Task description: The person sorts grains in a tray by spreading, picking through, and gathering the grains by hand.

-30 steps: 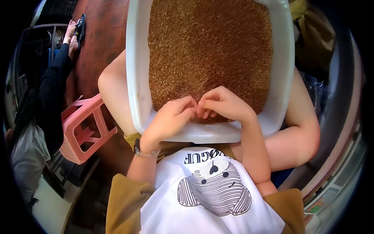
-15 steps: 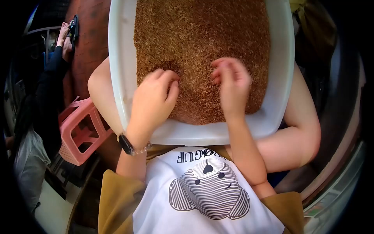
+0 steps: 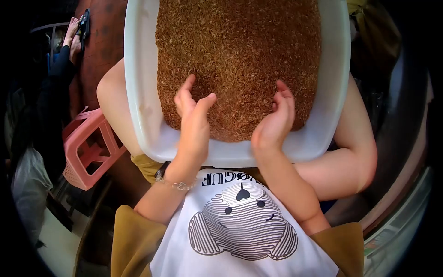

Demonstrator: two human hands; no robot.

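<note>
A white plastic tub rests across my crossed legs. A thick bed of loose brown bits, like husks or shredded dry flakes, fills most of it, with a shallow dip near the front left. My left hand is over the front left of this bed, palm turned inward, index finger stretched forward and thumb apart. My right hand hovers over the front right, its index finger extended and the other fingers partly bent. Neither hand visibly holds anything. Whether the fingertips touch the bits I cannot tell.
To the left a pink plastic stool stands by my knee on the red tiled floor. Another person's bare feet and dark-clothed leg are at the upper left. A translucent plastic bag hangs at the far left.
Both hands have turned their palms inward and their fingers have straightened from a curled pose. My right hand has drawn back toward me. The view has shifted slightly.
</note>
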